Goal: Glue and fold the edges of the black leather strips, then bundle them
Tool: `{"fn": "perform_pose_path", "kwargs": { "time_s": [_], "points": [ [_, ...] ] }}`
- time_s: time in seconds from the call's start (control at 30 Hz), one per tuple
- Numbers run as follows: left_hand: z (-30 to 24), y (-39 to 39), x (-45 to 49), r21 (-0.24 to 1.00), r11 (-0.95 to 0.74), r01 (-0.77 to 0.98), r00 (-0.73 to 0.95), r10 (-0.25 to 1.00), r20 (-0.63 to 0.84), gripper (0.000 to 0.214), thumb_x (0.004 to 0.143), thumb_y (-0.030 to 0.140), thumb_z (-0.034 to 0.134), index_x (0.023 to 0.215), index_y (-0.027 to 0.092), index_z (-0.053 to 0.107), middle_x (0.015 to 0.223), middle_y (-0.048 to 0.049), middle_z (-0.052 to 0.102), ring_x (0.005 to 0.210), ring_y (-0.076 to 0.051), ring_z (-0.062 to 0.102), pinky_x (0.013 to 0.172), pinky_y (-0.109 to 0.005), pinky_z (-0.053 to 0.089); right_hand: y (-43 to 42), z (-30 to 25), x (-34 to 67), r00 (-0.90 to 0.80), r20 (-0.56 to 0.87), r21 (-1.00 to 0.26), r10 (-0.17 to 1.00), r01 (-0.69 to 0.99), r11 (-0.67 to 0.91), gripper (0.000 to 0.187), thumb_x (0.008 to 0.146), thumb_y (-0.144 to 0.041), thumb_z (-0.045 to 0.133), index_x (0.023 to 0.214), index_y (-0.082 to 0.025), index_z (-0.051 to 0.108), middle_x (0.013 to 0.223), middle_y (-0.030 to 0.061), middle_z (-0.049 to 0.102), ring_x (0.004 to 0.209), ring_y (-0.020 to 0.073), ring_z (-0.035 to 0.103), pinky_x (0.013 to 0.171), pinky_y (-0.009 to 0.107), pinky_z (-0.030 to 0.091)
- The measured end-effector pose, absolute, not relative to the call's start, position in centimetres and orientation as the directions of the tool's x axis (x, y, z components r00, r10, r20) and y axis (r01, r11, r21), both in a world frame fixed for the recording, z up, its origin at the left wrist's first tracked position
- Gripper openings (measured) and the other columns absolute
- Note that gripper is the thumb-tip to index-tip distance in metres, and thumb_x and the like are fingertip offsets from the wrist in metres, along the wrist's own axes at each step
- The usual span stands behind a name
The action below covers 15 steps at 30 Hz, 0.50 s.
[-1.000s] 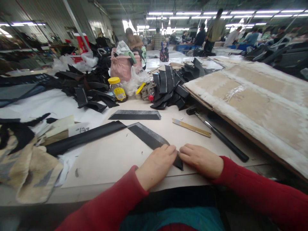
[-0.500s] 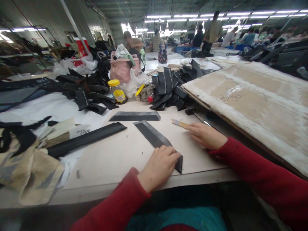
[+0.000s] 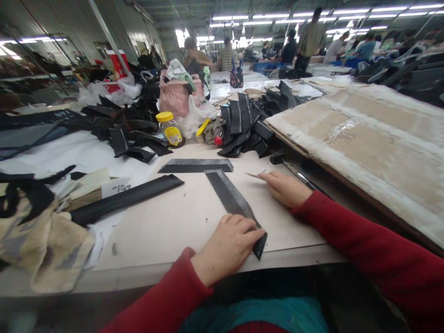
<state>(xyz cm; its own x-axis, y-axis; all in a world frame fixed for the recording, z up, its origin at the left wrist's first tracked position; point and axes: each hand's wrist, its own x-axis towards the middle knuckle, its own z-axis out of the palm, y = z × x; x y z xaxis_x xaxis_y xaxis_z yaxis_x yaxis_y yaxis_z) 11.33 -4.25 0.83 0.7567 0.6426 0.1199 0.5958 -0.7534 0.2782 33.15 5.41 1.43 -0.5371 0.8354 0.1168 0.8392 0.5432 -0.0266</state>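
Note:
My left hand (image 3: 227,245) lies fingers-down on the near end of a dark grey strip (image 3: 231,199), pinning it to the pale board (image 3: 173,217). Farther right, my right hand (image 3: 286,187) is closed on a thin wooden stick (image 3: 255,175) and holds it just off the board, beside the strip. A second grey strip (image 3: 196,165) lies across the far end of the first. A long black strip (image 3: 125,198) lies to the left.
A black-handled hammer (image 3: 294,171) rests behind my right hand. A yellow-lidded jar (image 3: 168,127), a pink bag (image 3: 176,95) and heaps of black pieces (image 3: 246,122) stand at the back. A large glue-stained cardboard sheet (image 3: 364,138) fills the right. Several people work far off.
My right hand left the strip, reached right and picked up the wooden stick. The strip has swung so its far end points more toward the second strip. My left hand stayed on it.

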Motion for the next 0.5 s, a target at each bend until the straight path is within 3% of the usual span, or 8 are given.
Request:
{"fn": "perform_pose_path", "kwargs": {
  "time_s": [0.17,0.5],
  "points": [
    [1.2,-3.5,10.9,0.248,-0.803,0.542,0.808,0.579,0.111,0.027,0.091,0.025,0.039,0.116,0.028,0.05,0.107,0.0002,0.056,0.096,-0.018,0.045,0.096,-0.042,0.027,0.8,2.4,34.6,-0.604,0.094,-0.248,0.792,0.756,0.606,0.044,0.09,-0.018,0.03,0.132,-0.017,0.039,0.106,0.0113,0.057,0.094,0.0192,0.055,0.082,0.033,0.044],
    [2.3,-2.1,10.3,0.21,-0.887,0.411,0.901,0.43,0.051,0.033,0.089,0.025,0.044,0.122,0.026,0.046,0.108,-0.0037,0.055,0.096,-0.019,0.046,0.089,-0.035,0.036,-3.9,2.8,35.0,-0.634,-0.069,-0.325,0.77,0.744,0.584,0.038,0.091,-0.031,0.037,0.126,-0.022,0.05,0.103,0.0103,0.055,0.094,0.0196,0.052,0.085,0.035,0.045]
  ]
}}
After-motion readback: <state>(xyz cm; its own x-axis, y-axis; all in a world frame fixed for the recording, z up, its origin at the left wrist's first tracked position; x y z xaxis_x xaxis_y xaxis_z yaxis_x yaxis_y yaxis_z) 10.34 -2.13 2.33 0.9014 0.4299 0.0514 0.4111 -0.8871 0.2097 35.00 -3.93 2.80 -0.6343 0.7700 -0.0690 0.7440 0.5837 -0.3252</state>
